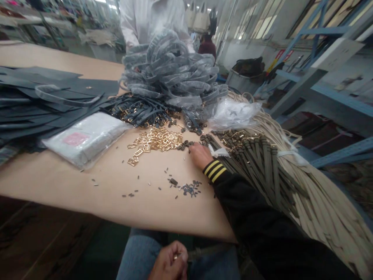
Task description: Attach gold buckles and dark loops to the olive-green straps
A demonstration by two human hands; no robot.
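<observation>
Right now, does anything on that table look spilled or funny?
Yes, the small dark bits near the front edge of the table look spilled: some are clumped, but others are scattered loose toward the left. Gold buckles straggle from their heap, left of the right hand. I see nothing clearly broken.

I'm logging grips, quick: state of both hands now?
Left hand: closed on a small shiny piece.
Right hand: at the dark loops; grip cannot be told.
</observation>
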